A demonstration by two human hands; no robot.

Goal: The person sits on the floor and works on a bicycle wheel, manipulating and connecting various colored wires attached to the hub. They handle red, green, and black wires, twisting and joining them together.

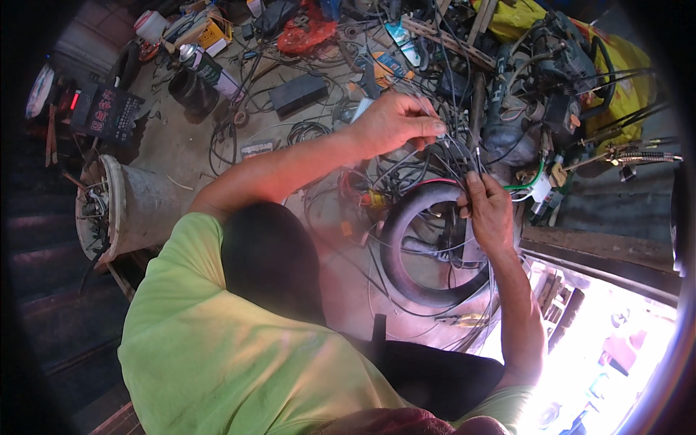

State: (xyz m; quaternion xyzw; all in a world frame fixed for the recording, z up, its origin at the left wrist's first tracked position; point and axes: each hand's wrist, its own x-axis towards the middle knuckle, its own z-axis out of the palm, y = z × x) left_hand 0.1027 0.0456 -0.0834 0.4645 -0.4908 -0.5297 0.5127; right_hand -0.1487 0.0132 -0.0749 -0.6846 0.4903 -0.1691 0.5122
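My left hand [397,125] is closed in a pinch on thin cables [449,148], with a silvery end near its thumb. Below it and to the right, my right hand [487,212] grips more strands of these cables, its thumb raised along them. The lines trail down past the right hand and across a black tyre ring [397,257] lying on the floor, with dark parts inside it. Pliers with yellow handles [471,319] lie below the ring among loose wires.
A dirty white bucket [145,206] lies on its side at the left. A spray can [221,78], black box [297,94] and tangled wires cover the upper floor. Greasy machinery [518,116] and a yellow sack [620,83] crowd the upper right. A bright opening is at lower right.
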